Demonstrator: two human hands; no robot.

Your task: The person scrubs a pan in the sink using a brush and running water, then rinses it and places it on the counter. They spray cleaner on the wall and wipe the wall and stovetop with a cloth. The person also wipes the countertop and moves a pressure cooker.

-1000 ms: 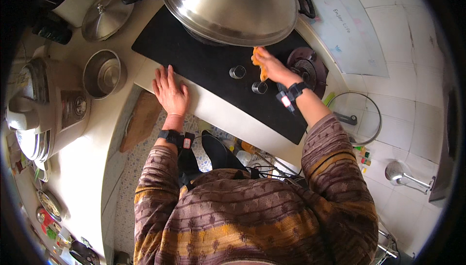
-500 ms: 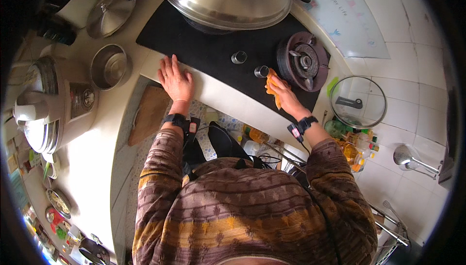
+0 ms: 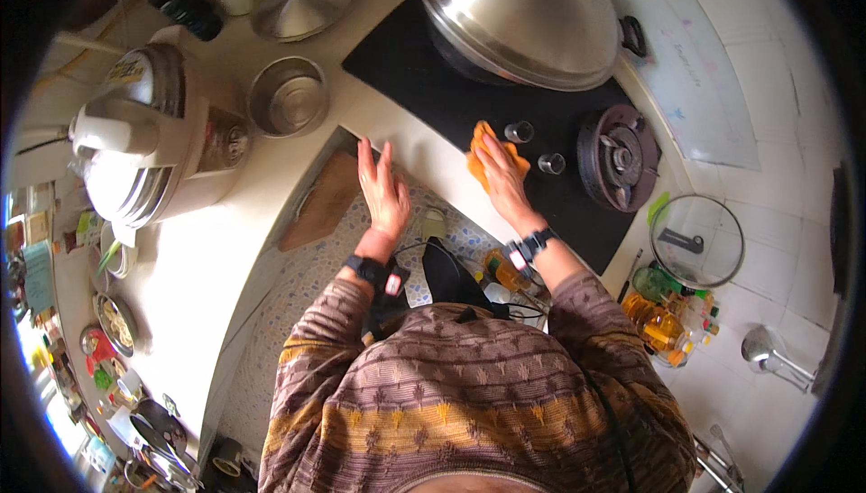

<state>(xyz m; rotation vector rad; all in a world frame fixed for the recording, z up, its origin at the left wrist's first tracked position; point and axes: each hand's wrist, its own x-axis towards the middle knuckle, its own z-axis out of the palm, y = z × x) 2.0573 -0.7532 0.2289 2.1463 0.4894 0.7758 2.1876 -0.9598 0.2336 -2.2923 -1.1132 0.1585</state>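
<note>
My right hand [image 3: 502, 177] presses an orange cloth [image 3: 481, 139] down at the front edge of the black stove top [image 3: 577, 213], with the cloth bunched under the fingers. Just beyond that hand stand two silver stove knobs [image 3: 520, 131]. My left hand [image 3: 384, 195] is in front of the counter edge with its fingers spread, and nothing is in it. To the right on the stove is a burner [image 3: 621, 161] with a dark reddish ring. A large lidded steel wok [image 3: 519, 15] covers the far part of the stove.
Left on the counter [image 3: 225, 249] are a steel pot [image 3: 289, 98], a steel lid [image 3: 301, 2] and a white rice cooker [image 3: 149, 141]. A glass lid [image 3: 696, 242] leans by the tiled wall on the right, near oil bottles [image 3: 663, 326]. A wooden board [image 3: 320, 200] stands below the counter.
My right hand has drawn the orange cloth from beside the knob by the burner toward the stove's front left. My left hand has come off the counter edge. The view has turned left.
</note>
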